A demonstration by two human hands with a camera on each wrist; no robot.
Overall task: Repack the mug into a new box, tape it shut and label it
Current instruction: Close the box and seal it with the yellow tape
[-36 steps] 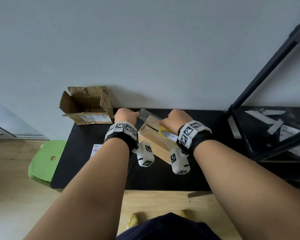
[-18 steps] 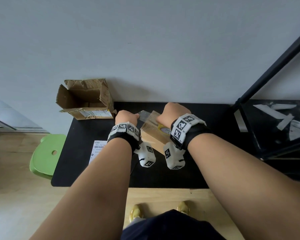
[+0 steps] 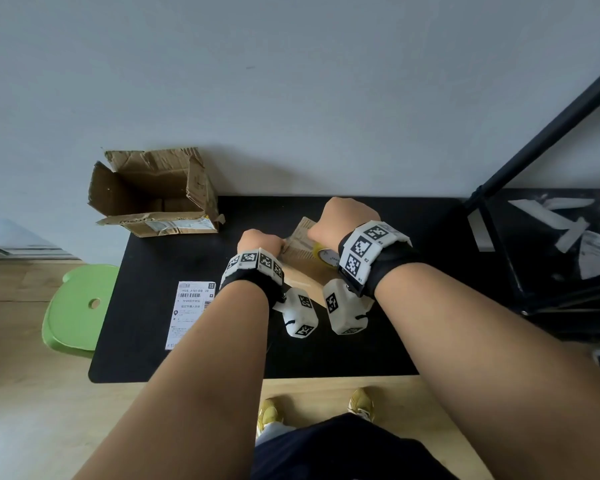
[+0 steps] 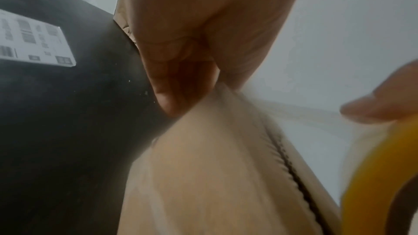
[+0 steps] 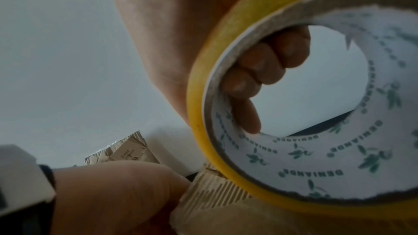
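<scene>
The tape roll (image 5: 294,106) carries the one clear word: "DENIANDE", printed in green, mirrored and repeated around the white inside of its core, between small leaf sprigs. The label (image 3: 190,313), flat near the table's (image 3: 146,341) left edge, has a barcode with a line beneath it that looks like "190A A161-BB 28"; its other lines are too small to read. Print on the old box (image 3: 153,195) is illegible.

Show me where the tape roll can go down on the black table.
Bare table to the right of the right hand, toward the black frame. Another bare patch lies between the old box and the label. The middle is crowded: both hands, new box, roll.
</scene>
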